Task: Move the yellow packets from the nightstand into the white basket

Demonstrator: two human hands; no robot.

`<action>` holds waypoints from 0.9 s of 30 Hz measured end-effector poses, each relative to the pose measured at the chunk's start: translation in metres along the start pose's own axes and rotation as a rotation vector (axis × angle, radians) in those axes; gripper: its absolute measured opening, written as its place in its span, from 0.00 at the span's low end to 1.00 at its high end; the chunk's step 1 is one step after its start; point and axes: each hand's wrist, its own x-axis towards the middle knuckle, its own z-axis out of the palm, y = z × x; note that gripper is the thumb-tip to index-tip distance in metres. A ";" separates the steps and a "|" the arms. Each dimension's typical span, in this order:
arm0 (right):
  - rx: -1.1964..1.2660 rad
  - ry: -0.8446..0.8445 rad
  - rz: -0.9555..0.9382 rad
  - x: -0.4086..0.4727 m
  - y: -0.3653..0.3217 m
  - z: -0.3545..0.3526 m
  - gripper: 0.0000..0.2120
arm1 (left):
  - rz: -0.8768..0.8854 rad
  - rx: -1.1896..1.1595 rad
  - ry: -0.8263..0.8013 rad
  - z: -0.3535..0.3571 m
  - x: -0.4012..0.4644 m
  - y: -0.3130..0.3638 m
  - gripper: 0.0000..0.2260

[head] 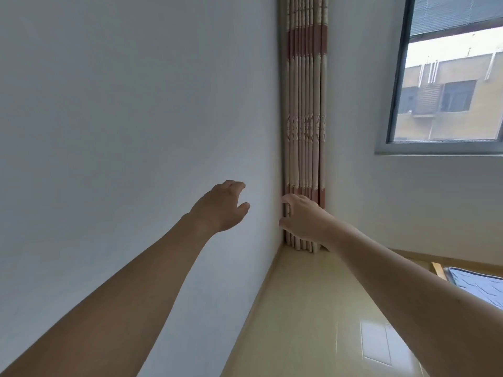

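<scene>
Your forearms stretch out toward the room corner, left hand (pixel 221 206) and right hand (pixel 302 216) both loosely curled, holding nothing. No yellow packets, nightstand or white basket are visible; tilt your view down and find them before reaching.

Two bare forearms, no sleeves, left hand (pixel 221 206), right hand (pixel 303 217)

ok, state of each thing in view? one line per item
left hand: raised, fingers loosely curled, holding nothing
right hand: raised, fingers loosely curled, holding nothing
curtain: drawn aside, bunched in the corner
window: uncovered; open or closed, cannot tell
yellow packets, nightstand, white basket: not in view
</scene>
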 end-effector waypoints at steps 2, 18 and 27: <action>-0.006 0.034 0.039 0.047 0.008 -0.010 0.31 | 0.033 -0.015 0.000 0.008 0.054 -0.018 0.24; -0.044 0.174 0.345 0.308 0.219 -0.070 0.29 | 0.363 -0.215 -0.011 0.151 0.430 0.056 0.23; -0.084 0.297 0.360 0.453 0.339 -0.152 0.29 | 0.444 -0.227 0.036 0.192 0.638 0.134 0.24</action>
